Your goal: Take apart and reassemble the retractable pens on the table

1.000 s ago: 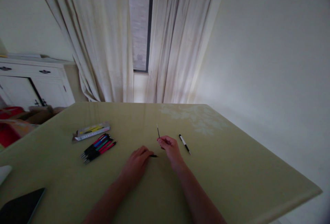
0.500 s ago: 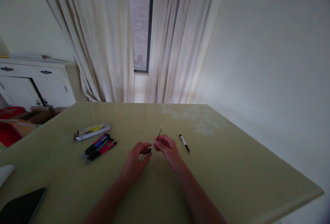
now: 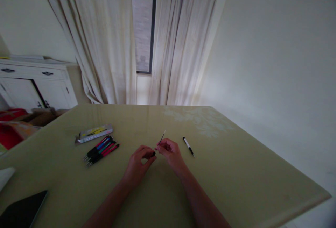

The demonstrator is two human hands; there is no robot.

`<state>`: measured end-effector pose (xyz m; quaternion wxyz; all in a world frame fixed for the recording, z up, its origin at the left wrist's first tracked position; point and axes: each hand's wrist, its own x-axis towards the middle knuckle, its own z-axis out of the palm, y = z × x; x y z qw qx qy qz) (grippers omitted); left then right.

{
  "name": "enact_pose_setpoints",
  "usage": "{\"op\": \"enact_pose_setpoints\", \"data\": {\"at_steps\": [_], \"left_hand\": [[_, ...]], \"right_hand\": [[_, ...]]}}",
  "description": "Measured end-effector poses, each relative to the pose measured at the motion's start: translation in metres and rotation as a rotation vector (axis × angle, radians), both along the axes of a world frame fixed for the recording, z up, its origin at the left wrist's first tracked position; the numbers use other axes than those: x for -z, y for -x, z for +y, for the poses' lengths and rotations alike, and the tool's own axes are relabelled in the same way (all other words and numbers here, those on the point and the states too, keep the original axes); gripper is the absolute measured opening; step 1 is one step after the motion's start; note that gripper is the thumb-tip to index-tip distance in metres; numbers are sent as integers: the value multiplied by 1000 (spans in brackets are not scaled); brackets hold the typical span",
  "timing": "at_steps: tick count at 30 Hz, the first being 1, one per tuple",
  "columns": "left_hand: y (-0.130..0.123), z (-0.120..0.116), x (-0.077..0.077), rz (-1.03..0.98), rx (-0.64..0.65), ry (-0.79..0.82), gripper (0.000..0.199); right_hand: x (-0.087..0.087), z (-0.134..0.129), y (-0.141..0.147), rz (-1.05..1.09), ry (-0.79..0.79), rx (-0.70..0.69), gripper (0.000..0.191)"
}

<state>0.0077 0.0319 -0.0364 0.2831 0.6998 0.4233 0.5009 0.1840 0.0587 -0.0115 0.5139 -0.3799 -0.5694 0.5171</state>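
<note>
Near the middle of the table, my left hand (image 3: 139, 163) pinches a small black piece (image 3: 153, 154) between thumb and fingers. Just right of it, my right hand (image 3: 170, 152) holds a thin dark refill (image 3: 162, 137) that slants up and to the right, with a pale upper end. The fingertips of both hands are close together; whether they touch is hard to tell. A white and black pen (image 3: 188, 147) lies to the right of my right hand. Left of my left hand lies a bunch of several coloured pens (image 3: 101, 150).
A pen box (image 3: 96, 133) lies behind the bunch on the green table (image 3: 236, 172). A dark flat object (image 3: 23, 208) and a white object (image 3: 5, 176) are at the near left. Curtains and a wall stand beyond.
My left hand has shifted slightly right with the black piece. The refill in my right hand tilts a little more to the right, and the fingertips are closer together.
</note>
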Motion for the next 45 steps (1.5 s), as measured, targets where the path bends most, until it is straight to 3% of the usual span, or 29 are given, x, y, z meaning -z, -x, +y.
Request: {"op": "enact_pose_setpoints", "data": {"at_steps": [13, 25, 28, 32, 35, 39, 42, 45], "left_hand": [[0, -1, -4, -11, 1, 55, 9], [0, 0, 0, -30, -20, 77, 15], [0, 0, 0, -24, -38, 88, 16], [-1, 0, 0, -21, -62, 119, 19], [-2, 0, 2, -28, -75, 138, 22], [-1, 0, 3, -7, -93, 113, 27], [2, 1, 3, 64, -88, 32, 26], [6, 2, 4, 151, -127, -15, 27]], "right_hand": [[2, 0, -1, -156, -48, -50, 14], [5, 1, -2, -192, -48, -46, 22], [2, 6, -10, -209, -64, 44, 29], [1, 17, -32, -403, -59, 348, 47], [9, 21, -48, -731, -93, 539, 30], [20, 21, -55, -996, -98, 524, 12], [21, 20, -53, -995, -111, 483, 3], [18, 20, -48, -799, -86, 380, 6]]}}
